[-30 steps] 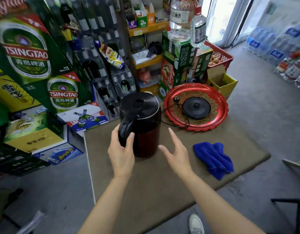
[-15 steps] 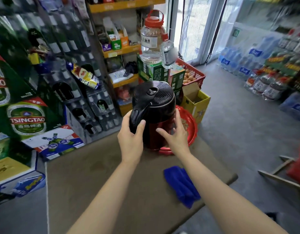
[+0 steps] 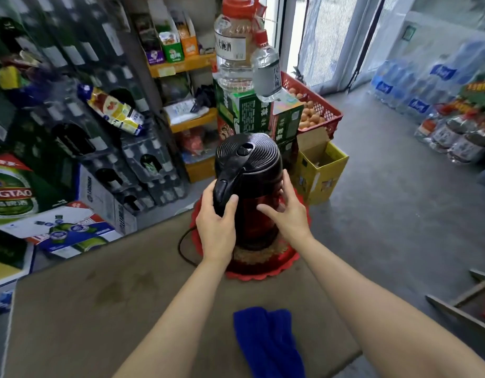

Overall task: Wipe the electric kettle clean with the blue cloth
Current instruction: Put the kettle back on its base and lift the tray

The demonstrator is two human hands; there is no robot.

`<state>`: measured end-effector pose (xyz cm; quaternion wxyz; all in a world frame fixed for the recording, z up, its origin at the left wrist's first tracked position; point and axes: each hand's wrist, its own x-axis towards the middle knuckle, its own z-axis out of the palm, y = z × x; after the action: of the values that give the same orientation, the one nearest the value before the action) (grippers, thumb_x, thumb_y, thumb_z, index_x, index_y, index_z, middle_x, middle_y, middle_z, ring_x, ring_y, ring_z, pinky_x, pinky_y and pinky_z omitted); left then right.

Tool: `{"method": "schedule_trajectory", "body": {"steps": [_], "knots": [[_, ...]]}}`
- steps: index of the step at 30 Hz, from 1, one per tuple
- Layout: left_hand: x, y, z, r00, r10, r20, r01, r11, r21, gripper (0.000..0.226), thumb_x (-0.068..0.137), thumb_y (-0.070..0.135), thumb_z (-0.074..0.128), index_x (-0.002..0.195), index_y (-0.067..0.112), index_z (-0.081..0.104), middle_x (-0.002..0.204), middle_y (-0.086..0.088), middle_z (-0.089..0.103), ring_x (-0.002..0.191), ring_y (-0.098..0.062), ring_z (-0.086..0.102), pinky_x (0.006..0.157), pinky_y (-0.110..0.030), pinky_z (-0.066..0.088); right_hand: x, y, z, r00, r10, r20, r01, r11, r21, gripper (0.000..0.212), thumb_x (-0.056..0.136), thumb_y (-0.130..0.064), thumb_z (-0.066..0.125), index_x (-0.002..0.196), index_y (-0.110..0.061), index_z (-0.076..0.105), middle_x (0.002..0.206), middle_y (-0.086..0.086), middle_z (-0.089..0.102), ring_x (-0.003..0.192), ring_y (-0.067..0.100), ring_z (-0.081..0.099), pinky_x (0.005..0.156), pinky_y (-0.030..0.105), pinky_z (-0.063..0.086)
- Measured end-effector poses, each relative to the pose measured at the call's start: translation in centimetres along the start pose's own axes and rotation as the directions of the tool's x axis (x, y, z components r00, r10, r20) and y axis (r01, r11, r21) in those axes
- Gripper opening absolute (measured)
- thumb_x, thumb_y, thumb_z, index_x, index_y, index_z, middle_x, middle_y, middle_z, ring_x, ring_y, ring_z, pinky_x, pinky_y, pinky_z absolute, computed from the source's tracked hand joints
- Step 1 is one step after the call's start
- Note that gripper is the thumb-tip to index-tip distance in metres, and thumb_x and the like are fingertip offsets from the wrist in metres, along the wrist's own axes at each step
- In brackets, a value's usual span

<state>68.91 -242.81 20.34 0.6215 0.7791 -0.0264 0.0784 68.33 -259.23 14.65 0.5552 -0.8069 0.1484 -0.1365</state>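
The fingers (image 3: 227, 204) of the left hand (image 3: 215, 227) are curled round the black handle (image 3: 222, 193) of the electric kettle (image 3: 249, 186), with the thumb seen on the handle's right face. The fingers (image 3: 286, 184) of the right hand (image 3: 289, 214) are held straight and spread, and are laid flat against the kettle's red right flank; nothing is pinched by them. The kettle is stood upright on the red tray (image 3: 263, 272) at the far edge of the bench (image 3: 113, 309); whether it is fully seated on its base cannot be told, since the base is hidden beneath it. A black cord (image 3: 182, 248) is looped out from the tray's left side.

The blue cloth (image 3: 265, 342) is left untouched on the near part of the bench, well apart from both hands and between the 2 forearms. It is folded into a long strip, its long axis running from far to near, with the near end slanted a little to the right. From the fingers it lies straight back towards the person, nearer to the right forearm than to the left.

The wiping is judged not yet begun. The right hand, which grips nothing, is judged the freer one to be drawn back for the cloth, while the kettle can be steadied by the left hand at the handle.
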Motion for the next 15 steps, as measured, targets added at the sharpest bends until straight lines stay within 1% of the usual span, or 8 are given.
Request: {"method": "schedule_trajectory", "body": {"steps": [2,4,7,9,11,13,14,15], "knots": [[0.2,0.1,0.8,1.0,-0.014,-0.011,0.014,1.0,-0.002,0.041,0.096,0.027,0.063,0.135,0.022,0.054,0.119,0.007,0.066,0.112,-0.008,0.061,0.099,-0.039,0.05,0.6,0.1,-0.3,1.0,-0.01,0.004,0.01,1.0,0.011,0.106,0.071,-0.059,0.077,0.152,-0.051,0.01,0.155,-0.012,0.041,0.143,0.009,0.037,0.114,0.047,0.039],[0.2,0.2,1.2,1.0,-0.021,0.017,0.021,1.0,0.003,0.043,0.095,0.028,0.063,0.137,0.023,0.052,0.121,0.007,0.066,0.114,-0.009,0.06,0.101,-0.039,0.05,0.8,0.2,-0.6,1.0,-0.006,0.007,0.006,1.0,0.02,0.105,0.073,-0.055,0.077,0.152,-0.051,0.008,0.155,-0.011,0.041,0.143,0.01,0.037,0.114,0.047,0.039],[-0.6,0.3,1.0,0.998,-0.002,0.058,0.0,0.999,0.032,0.049,0.095,0.028,0.063,0.141,0.024,0.048,0.127,0.009,0.064,0.12,-0.007,0.058,0.103,-0.031,0.048,-0.1,0.4,-1.1,1.0,-0.018,-0.002,0.018,1.0,0.018,0.107,0.074,-0.05,0.079,0.153,-0.049,0.007,0.155,-0.01,0.041,0.143,0.007,0.036,0.114,0.045,0.04],[-1.6,0.4,0.7,0.998,0.01,0.07,-0.014,0.999,0.049,0.039,0.095,0.025,0.065,0.132,0.025,0.052,0.115,0.023,0.066,0.111,0.001,0.06,0.095,-0.018,0.048,-0.9,0.7,-1.3,1.0,-0.028,0.0,0.028,0.999,0.024,0.106,0.078,-0.042,0.081,0.155,-0.043,0.008,0.155,-0.011,0.04,0.142,0.003,0.036,0.115,0.04,0.039],[-2.6,0.5,0.3,0.998,0.019,0.067,-0.023,0.998,0.058,0.034,0.094,0.02,0.066,0.123,0.03,0.052,0.103,0.037,0.063,0.102,0.008,0.06,0.085,-0.007,0.043,-1.6,0.8,-1.3,0.999,-0.033,0.013,0.033,0.999,0.022,0.105,0.079,-0.036,0.081,0.156,-0.039,0.01,0.154,-0.015,0.04,0.141,-0.002,0.036,0.116,0.032,0.037],[-3.6,0.3,0.0,0.998,0.026,0.05,-0.029,0.998,0.051,0.035,0.094,0.017,0.066,0.123,0.03,0.051,0.101,0.04,0.061,0.099,0.01,0.059,0.082,-0.004,0.041,-2.1,1.0,-1.3,0.998,-0.057,0.03,0.057,0.998,0.007,0.104,0.08,-0.031,0.081,0.157,-0.034,0.012,0.148,-0.026,0.038,0.137,-0.013,0.033,0.114,0.02,0.033],[-4.0,0.2,-0.2,0.999,0.026,0.038,-0.028,0.999,0.044,0.035,0.094,0.016,0.066,0.123,0.028,0.051,0.1,0.04,0.061,0.099,0.01,0.059,0.082,-0.003,0.041,-2.2,1.0,-1.3,0.996,-0.073,0.043,0.073,0.997,-0.004,0.104,0.08,-0.03,0.081,0.158,-0.032,0.013,0.147,-0.031,0.035,0.137,-0.014,0.032,0.114,0.019,0.032],[-4.3,0.1,-0.3,0.999,0.023,0.025,-0.024,0.999,0.037,0.035,0.094,0.015,0.065,0.123,0.027,0.051,0.1,0.039,0.061,0.099,0.01,0.059,0.082,-0.003,0.041,-2.2,1.0,-1.3,0.995,-0.088,0.055,0.089,0.996,-0.015,0.103,0.08,-0.03,0.081,0.158,-0.03,0.014,0.147,-0.03,0.035,0.139,-0.011,0.032,0.115,0.023,0.033]]}}
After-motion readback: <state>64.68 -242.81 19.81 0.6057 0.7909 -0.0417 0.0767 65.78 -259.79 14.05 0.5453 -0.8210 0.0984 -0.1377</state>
